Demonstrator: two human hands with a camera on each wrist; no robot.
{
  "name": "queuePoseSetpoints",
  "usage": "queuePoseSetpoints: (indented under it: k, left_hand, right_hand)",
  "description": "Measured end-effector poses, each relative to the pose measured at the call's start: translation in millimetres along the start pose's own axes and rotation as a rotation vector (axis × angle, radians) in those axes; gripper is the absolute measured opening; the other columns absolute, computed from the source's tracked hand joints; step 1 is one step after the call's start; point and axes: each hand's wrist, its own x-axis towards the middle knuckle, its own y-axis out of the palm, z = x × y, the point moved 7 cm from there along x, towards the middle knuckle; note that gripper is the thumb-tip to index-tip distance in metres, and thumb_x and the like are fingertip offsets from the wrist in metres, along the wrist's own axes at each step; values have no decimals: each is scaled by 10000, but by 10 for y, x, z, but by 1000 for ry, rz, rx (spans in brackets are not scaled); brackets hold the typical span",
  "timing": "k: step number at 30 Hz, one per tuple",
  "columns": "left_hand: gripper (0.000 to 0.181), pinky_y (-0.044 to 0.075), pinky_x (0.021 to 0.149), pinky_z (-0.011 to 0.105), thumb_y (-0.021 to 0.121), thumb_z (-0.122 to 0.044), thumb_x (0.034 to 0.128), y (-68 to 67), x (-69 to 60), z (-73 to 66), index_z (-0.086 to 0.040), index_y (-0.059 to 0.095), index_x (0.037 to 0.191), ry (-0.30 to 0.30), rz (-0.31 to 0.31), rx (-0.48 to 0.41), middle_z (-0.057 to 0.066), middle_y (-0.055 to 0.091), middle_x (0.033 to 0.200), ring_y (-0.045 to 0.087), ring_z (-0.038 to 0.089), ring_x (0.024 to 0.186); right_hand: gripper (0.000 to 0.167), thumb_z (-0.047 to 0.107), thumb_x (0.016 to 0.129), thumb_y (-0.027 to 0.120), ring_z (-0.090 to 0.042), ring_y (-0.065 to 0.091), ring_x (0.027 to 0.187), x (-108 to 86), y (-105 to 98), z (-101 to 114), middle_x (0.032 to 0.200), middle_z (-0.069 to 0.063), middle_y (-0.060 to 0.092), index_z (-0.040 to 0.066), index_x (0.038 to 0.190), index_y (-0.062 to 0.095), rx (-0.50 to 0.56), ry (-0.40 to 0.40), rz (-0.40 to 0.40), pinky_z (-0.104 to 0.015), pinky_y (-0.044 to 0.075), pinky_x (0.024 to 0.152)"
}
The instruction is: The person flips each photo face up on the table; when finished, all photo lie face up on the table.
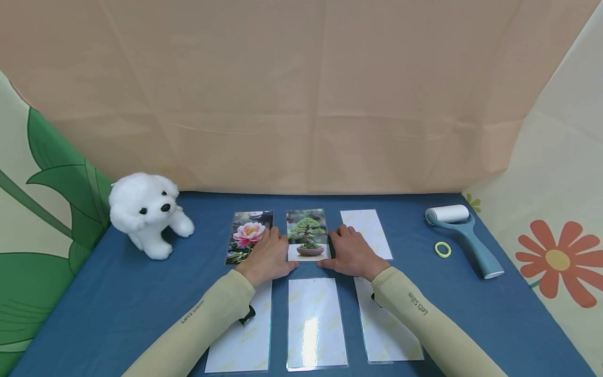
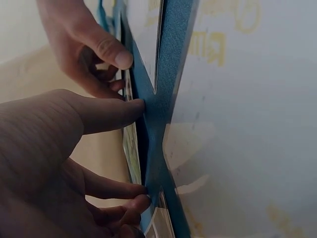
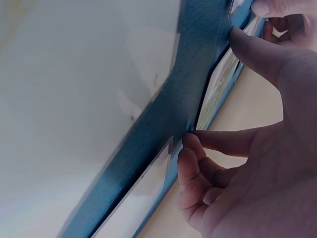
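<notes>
Toward the blue desk's (image 1: 118,314) near edge lie three white-faced cards (image 1: 317,314). Beyond, left grip (image 1: 266,255) and right grip (image 1: 354,252), thumbs and fingers apart, touch the bonsai card (image 1: 307,233) toward the far edge; picture-up, it and the flower card (image 1: 248,234) look done, leaving those three and the far white card (image 1: 369,225)

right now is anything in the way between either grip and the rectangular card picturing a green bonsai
Nothing visible. The left grip is at the left edge of the rectangular green-bonsai card, the right grip at its right edge. The rectangular pink-flower card and far-row white card lie on the outer sides.
</notes>
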Motion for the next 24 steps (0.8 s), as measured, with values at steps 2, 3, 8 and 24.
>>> queuePoseSetpoints:
  k: [2, 3, 8, 24]
  left_hand:
    - [624, 444, 991, 467, 785, -456, 866, 8, 2, 5, 92, 664, 1137, -8, 6, -1, 247, 520, 1175, 472, 383, 1099]
    - [622, 445, 988, 467, 785, -458, 866, 10, 3, 5, 91, 666, 1132, -9, 6, 2, 247, 522, 1174, 473, 382, 1096]
    - [586, 452, 943, 450, 793, -462, 857, 16, 5, 9, 72, 676, 1069, -7, 3, 9, 239, 527, 1137, 468, 364, 1042]
    - [645, 434, 979, 466, 758, -437, 897, -31, -15, 6, 104, 618, 1218, -14, -12, -37, 234, 533, 1161, 484, 349, 1046]
  right_hand:
    - [802, 563, 851, 755, -326, 500, 1035, 2, 1, 7, 1173, -184, 534, -43, 1347, 582, -1, -1, 4, -487, 436, 928]
    - [802, 565, 852, 754, -325, 500, 1033, 3, 5, 8, 1173, -184, 534, -43, 1346, 583, -2, -1, 6, -486, 437, 927]
    - [808, 568, 855, 749, -321, 498, 1020, 5, 18, 3, 1176, -188, 530, -49, 1349, 580, -5, -3, 10, -476, 447, 911]
    - [544, 331, 957, 714, -351, 536, 1048, -82, -106, 11, 1181, -208, 557, -49, 1323, 583, 96, -87, -115, -481, 478, 904]
